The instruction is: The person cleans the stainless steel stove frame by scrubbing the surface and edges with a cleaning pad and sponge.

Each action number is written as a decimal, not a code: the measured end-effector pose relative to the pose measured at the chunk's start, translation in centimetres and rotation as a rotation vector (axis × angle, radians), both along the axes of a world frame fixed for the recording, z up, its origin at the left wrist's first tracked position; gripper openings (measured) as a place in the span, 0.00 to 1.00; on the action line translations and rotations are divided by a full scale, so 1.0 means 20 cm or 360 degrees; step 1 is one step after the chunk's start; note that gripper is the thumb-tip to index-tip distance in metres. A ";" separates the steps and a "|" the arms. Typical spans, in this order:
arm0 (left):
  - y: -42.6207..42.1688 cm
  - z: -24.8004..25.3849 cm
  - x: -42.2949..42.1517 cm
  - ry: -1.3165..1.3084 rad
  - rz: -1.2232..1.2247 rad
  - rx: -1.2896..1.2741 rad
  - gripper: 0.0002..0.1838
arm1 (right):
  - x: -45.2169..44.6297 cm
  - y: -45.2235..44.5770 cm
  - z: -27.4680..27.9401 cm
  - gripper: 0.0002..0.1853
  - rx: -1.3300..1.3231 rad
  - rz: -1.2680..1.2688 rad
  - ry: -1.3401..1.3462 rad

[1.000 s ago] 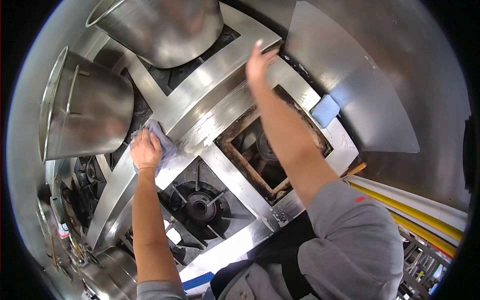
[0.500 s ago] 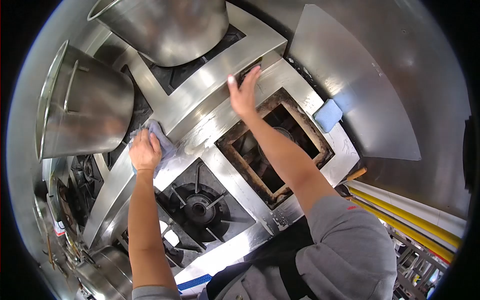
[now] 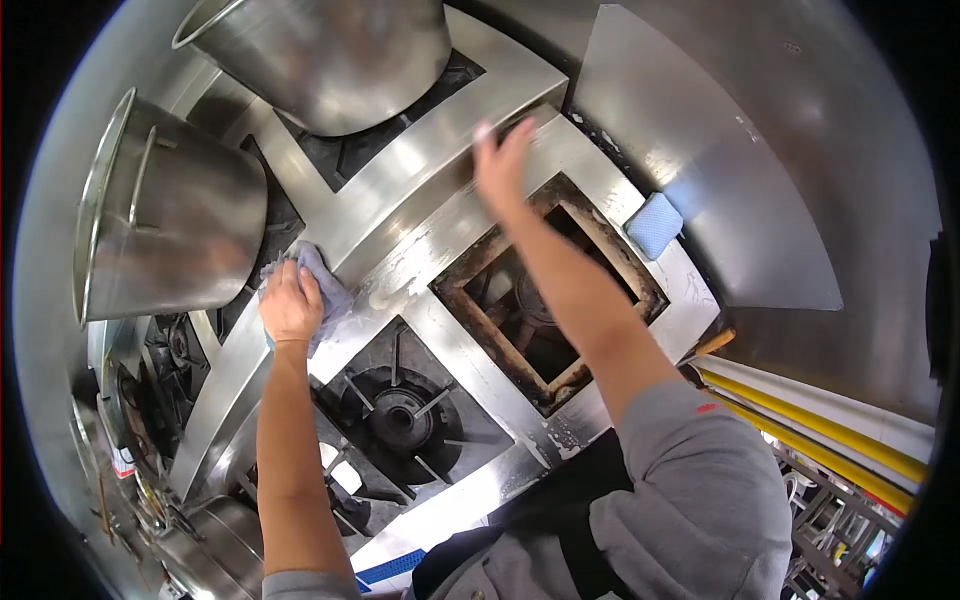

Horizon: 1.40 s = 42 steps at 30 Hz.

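My left hand point(image 3: 291, 302) is closed on a greyish-purple cloth point(image 3: 318, 268), pressed against the edge of the stainless-steel stove's raised rear step. Part of the cloth hangs onto the lower cooktop point(image 3: 375, 282). My right hand point(image 3: 502, 170) is at the upright face of that step, above the square burner opening point(image 3: 470, 330) with its rusty, stained rim. Motion smears its fingers. Something dark shows by the fingertips, but I cannot make out whether it is held. A light blue sponge point(image 3: 655, 226) rests on the cooktop's right edge, apart from both hands. Wet, whitish streaks mark the steel between the hands.
Two big steel stockpots point(image 3: 175, 205) stand on the raised rear burners. A black gas burner point(image 3: 403, 418) with grates sits near my body. At the right are a steel wall panel point(image 3: 700, 170), a wooden handle point(image 3: 715, 343) and yellow pipes point(image 3: 820, 425).
My right hand has shifted slightly right and is now blurred along the step's face. My left hand and the cloth have stayed in place.
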State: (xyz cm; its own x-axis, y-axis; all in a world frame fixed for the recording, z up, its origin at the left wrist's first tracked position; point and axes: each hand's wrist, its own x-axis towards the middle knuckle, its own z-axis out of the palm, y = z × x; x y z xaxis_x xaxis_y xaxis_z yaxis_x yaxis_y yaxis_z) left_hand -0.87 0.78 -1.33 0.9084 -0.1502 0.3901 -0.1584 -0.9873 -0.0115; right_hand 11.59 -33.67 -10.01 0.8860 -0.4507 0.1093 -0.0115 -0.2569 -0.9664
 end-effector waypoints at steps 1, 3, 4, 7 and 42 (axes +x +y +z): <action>0.00 0.01 -0.01 0.0008 -0.0011 -0.0001 0.12 | 0.15 -0.14 -0.04 0.57 -0.0035 -0.0153 -0.0121; 0.00 0.01 0.00 0.0012 -0.0016 -0.0011 0.12 | 0.22 -0.26 0.08 0.56 0.0037 -0.0276 -0.0044; 0.01 0.01 0.00 0.0032 -0.0023 -0.0011 0.12 | 0.22 -0.27 0.10 0.55 0.0038 -0.0303 -0.0035; 0.00 0.01 0.00 0.0032 -0.0026 -0.0015 0.12 | -0.03 0.13 0.01 0.56 -0.0074 -0.0140 -0.0058; 0.00 0.00 0.00 0.0062 0.0043 -0.0012 0.12 | 0.21 0.05 0.33 0.61 0.0385 -0.0457 0.0126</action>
State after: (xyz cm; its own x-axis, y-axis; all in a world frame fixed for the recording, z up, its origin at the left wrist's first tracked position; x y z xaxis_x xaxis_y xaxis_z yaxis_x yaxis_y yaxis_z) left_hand -0.91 0.81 -1.26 0.9267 -0.1225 0.3552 -0.1317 -0.9913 0.0018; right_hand 15.86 -32.57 -3.41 0.7215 -0.6859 -0.0945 -0.1271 0.0030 -0.9919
